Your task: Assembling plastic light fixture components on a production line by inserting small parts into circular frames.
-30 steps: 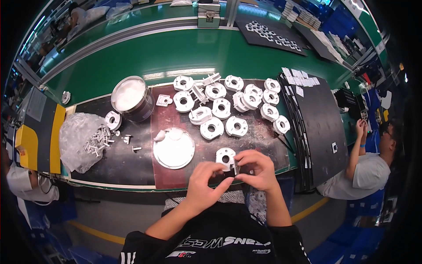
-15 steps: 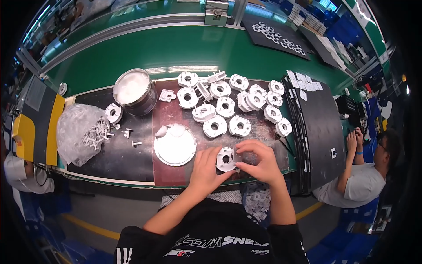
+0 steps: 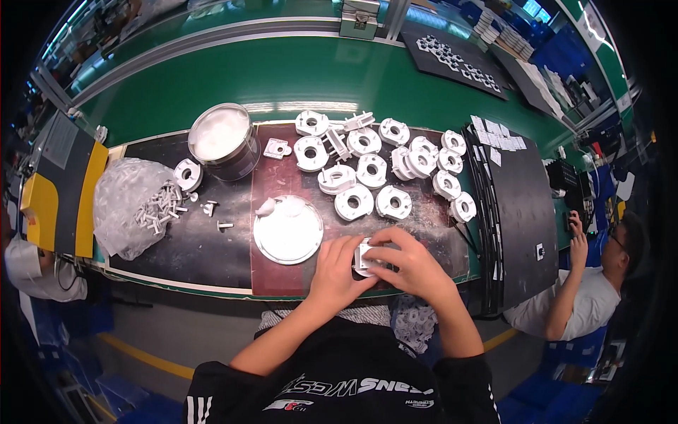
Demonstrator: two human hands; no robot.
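At the near edge of the dark red mat (image 3: 274, 282), just right of a round white disc (image 3: 288, 237), one white part (image 3: 363, 259) sits between both hands. The left hand (image 3: 332, 272) has its grip drawn narrow: fingers lie along the part's far left side and the thumb comes in from the near side, so it holds the part from the left. The right hand (image 3: 411, 267) reaches across from the other side, its bent fingers over the part's right side and its thumb low beside them, with only a small gap between. Its fingertips seem to touch the part, though they hide much of it, and I cannot tell whether they pinch it or merely rest there.

Beyond the hands lies a loose group of white ring-shaped parts (image 3: 382, 202), well apart from the fingers. Farther left are a tub (image 3: 236, 167) of white material and a clear bag (image 3: 116, 219) with white pegs (image 3: 161, 212).
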